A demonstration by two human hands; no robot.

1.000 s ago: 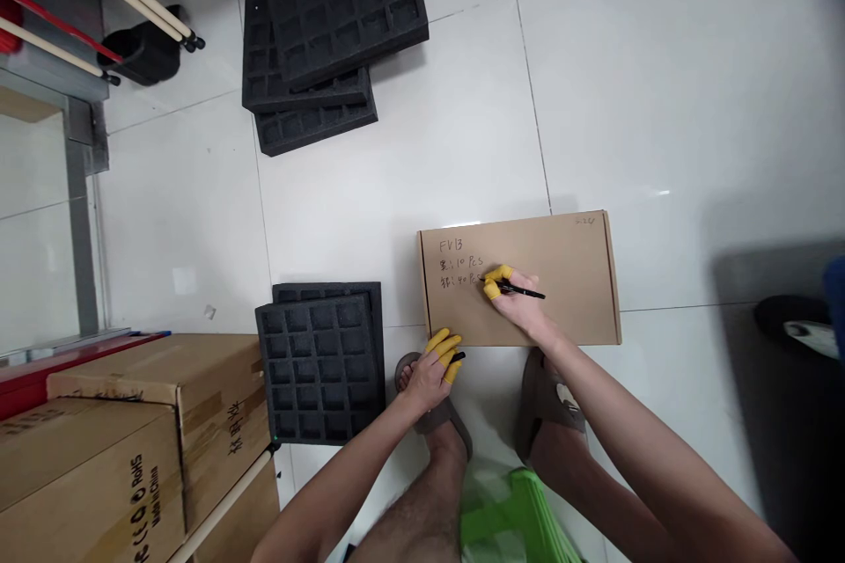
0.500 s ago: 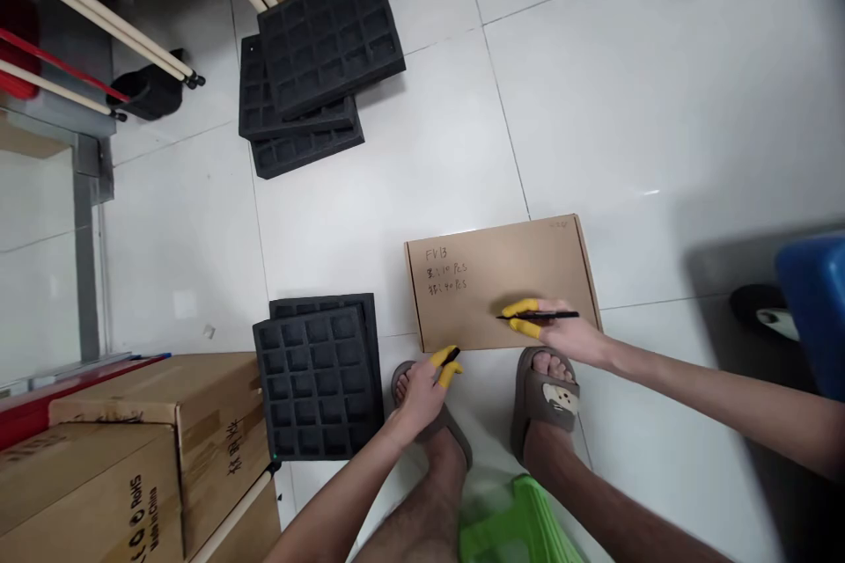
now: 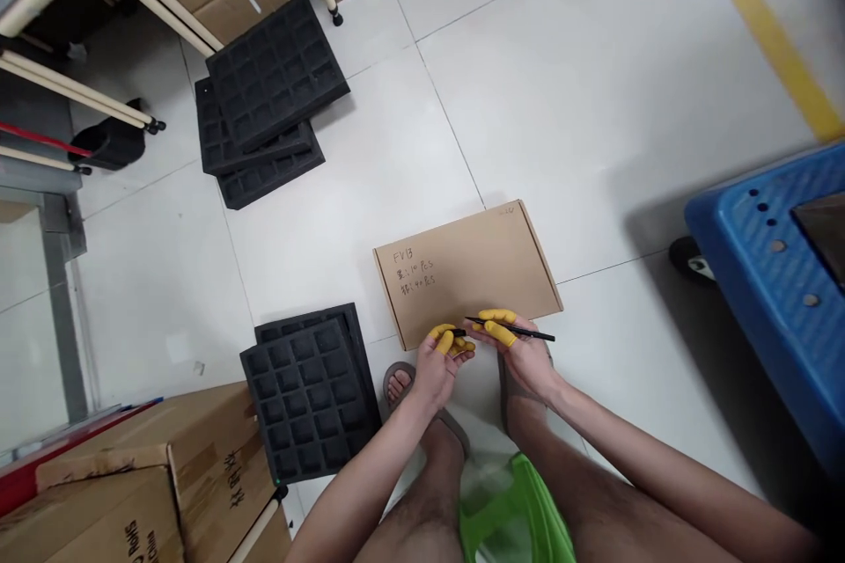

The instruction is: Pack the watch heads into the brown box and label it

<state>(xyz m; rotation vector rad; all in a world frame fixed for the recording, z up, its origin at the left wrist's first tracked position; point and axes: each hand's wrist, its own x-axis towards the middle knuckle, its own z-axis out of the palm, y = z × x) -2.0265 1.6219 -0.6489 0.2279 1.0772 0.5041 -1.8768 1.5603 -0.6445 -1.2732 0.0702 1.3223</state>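
My right hand point(image 3: 518, 347), with yellow finger cots on its fingertips, is closed on a slim black marker pen point(image 3: 528, 332), its tip pointing left. Between the fingers of my left hand point(image 3: 440, 361), also in yellow finger cots, is a small black pen cap point(image 3: 459, 332). Pen tip and cap are close together, with a small gap between them. Below both hands, at its near edge, lies a flat brown cardboard box point(image 3: 481, 255). It is closed and has handwriting on its upper left, including "FV13" and two lines ending in "Pcs".
Black foam trays point(image 3: 304, 396) with square pockets lie left of the box, and more black trays point(image 3: 277, 70) are stacked farther off. Large cartons point(image 3: 204, 466) stand at lower left. A blue wheeled platform point(image 3: 745, 229) is at right, a green stool point(image 3: 521, 510) between my legs.
My right hand has lifted the pen off the box and moved left toward my left hand. My left hand has turned the cap toward the pen tip. The view has shifted right.
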